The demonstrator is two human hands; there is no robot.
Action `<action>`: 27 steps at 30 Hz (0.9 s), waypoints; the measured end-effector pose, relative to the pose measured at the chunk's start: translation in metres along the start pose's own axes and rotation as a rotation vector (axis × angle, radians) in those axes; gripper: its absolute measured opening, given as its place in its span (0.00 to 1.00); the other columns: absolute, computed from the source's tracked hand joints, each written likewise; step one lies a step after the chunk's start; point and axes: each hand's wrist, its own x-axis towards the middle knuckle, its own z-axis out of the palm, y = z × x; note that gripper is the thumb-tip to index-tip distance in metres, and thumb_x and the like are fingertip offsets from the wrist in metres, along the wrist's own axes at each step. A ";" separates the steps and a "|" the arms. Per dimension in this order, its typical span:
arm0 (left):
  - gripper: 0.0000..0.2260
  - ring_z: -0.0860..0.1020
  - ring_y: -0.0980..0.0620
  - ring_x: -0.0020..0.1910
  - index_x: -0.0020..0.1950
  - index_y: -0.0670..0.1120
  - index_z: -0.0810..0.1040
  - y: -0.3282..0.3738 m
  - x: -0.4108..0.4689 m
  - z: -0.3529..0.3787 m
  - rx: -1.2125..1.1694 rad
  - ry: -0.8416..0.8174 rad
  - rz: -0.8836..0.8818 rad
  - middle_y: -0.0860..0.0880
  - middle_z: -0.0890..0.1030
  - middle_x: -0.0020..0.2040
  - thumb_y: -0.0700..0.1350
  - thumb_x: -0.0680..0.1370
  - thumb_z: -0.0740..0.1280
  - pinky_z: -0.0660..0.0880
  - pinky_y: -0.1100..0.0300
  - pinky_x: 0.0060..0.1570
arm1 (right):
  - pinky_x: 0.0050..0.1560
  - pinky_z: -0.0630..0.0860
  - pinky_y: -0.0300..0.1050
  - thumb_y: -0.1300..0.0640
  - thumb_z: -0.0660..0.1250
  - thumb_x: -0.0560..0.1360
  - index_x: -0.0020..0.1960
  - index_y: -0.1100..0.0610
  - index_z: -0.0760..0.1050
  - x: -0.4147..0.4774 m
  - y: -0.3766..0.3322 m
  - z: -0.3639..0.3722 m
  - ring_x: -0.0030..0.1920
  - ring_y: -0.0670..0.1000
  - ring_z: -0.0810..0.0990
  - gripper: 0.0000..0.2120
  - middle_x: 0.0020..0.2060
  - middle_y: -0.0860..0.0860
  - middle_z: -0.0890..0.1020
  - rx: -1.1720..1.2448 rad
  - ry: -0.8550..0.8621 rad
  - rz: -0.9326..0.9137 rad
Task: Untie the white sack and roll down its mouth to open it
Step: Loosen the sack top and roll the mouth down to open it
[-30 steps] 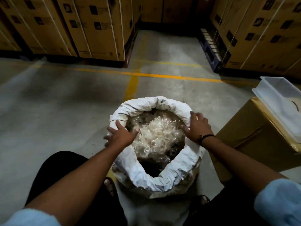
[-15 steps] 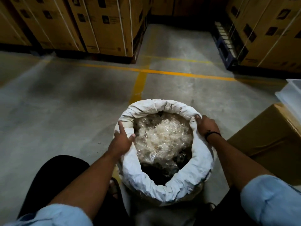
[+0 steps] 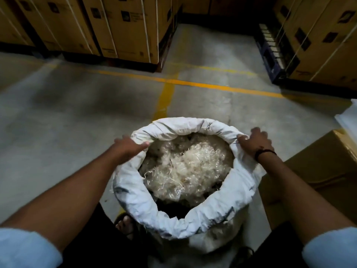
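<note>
The white sack (image 3: 133, 192) stands on the concrete floor between my knees, its mouth open and rolled into a thick cuff all round. Inside lies a clear plastic bag (image 3: 185, 167) of pale shredded stuff. My left hand (image 3: 128, 147) grips the rolled rim at the sack's far left, thumb hooked inside the mouth. My right hand (image 3: 255, 142) grips the rim at the far right, fingers curled over the cuff; a black band circles that wrist.
A brown cardboard box (image 3: 318, 171) stands close on the right, with a white tray (image 3: 347, 117) on it at the frame edge. Strapped cartons on pallets (image 3: 123, 29) line the back left and back right (image 3: 318, 39). Yellow lines (image 3: 193, 84) cross the floor.
Both hands have slid along the rim toward the sack's far side. The view has swung left, so less of the white tray shows.
</note>
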 end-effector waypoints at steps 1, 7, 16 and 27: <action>0.50 0.70 0.35 0.72 0.80 0.49 0.58 0.013 0.004 0.008 0.127 0.160 0.062 0.39 0.66 0.77 0.78 0.68 0.63 0.69 0.42 0.69 | 0.65 0.67 0.59 0.41 0.65 0.75 0.72 0.58 0.64 -0.003 -0.008 -0.001 0.67 0.66 0.69 0.32 0.68 0.63 0.69 -0.070 0.095 -0.114; 0.45 0.55 0.27 0.77 0.82 0.47 0.42 0.067 0.016 0.055 0.901 0.479 0.676 0.35 0.53 0.81 0.71 0.77 0.58 0.49 0.25 0.70 | 0.67 0.63 0.61 0.39 0.65 0.74 0.75 0.56 0.59 -0.008 -0.063 0.057 0.70 0.62 0.66 0.37 0.70 0.58 0.67 -0.308 0.112 -0.610; 0.31 0.78 0.38 0.57 0.65 0.44 0.71 0.081 0.066 0.044 0.654 0.395 0.693 0.39 0.78 0.59 0.69 0.80 0.51 0.74 0.47 0.53 | 0.57 0.71 0.57 0.39 0.52 0.81 0.67 0.58 0.68 0.049 -0.074 0.087 0.55 0.63 0.79 0.26 0.56 0.60 0.80 -0.471 0.123 -0.667; 0.21 0.84 0.45 0.51 0.65 0.44 0.80 0.094 0.092 0.010 -0.696 -0.780 0.193 0.41 0.83 0.59 0.58 0.81 0.61 0.81 0.53 0.53 | 0.64 0.68 0.46 0.52 0.57 0.83 0.74 0.58 0.65 0.079 -0.103 0.035 0.66 0.58 0.75 0.21 0.68 0.59 0.74 -0.528 -0.553 -0.506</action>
